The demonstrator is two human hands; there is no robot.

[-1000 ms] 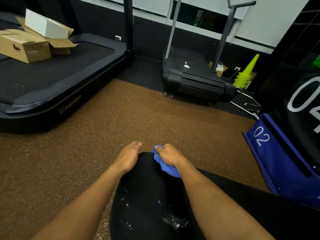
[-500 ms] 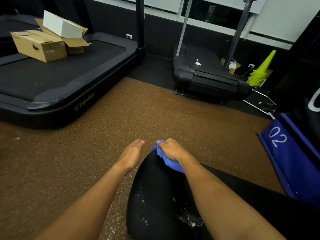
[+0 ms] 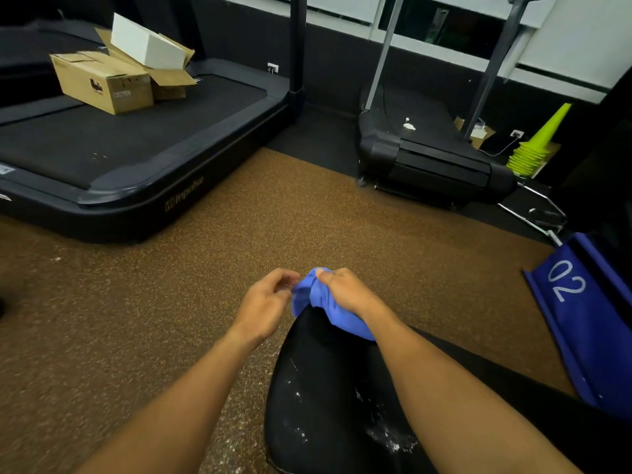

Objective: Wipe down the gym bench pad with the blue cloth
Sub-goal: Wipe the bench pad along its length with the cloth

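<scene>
Left grip (image 3: 263, 309) lifted off bench pad (image 3: 325, 388), blue cloth (image 3: 307, 297) bunched under right grip (image 3: 345, 292)

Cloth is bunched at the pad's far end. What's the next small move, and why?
Probably draw the blue cloth back toward you along the bench pad. The right hand grips it at the pad's far tip, while white residue sits on the near part, not yet wiped.

Cloth (image 3: 330, 314) at far end of pad (image 3: 321, 405); boxes (image 3: 102, 84) on treadmill (image 3: 143, 138), far L; cones (image 3: 533, 148) far R
</scene>
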